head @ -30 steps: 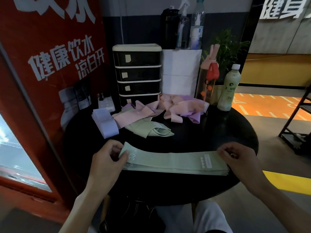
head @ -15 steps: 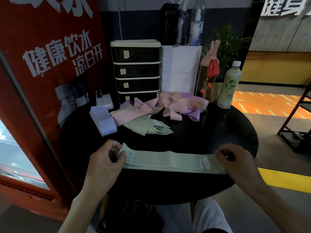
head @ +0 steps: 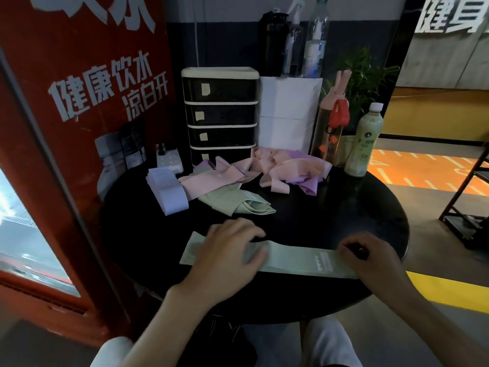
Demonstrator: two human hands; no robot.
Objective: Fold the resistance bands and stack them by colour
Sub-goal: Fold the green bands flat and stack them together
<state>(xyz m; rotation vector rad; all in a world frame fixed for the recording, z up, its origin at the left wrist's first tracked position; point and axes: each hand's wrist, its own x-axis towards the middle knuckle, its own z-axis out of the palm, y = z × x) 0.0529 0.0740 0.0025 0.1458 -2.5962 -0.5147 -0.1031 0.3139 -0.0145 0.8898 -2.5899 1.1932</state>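
Head view shows a mint-green resistance band (head: 296, 260) lying flat and long across the near part of a round black table (head: 344, 207). The left hand (head: 227, 258) lies palm down on the left part of this band, with the fingers straight and a little spread. It presses the band on the table and grasps nothing. The right hand (head: 370, 258) is at the right end of the band, with the fingers curled over that end and gripping it, though the fingertips are hidden. Farther on the table lies a heap of green bands (head: 238, 205), partly folded. Just to its left is a neat stack of pale lilac bands (head: 169, 192), and behind it a loose pile of pink and purple bands (head: 277, 168). At the far edge stand a black drawer unit (head: 219, 112) and, to the right, a green bottle (head: 366, 139).
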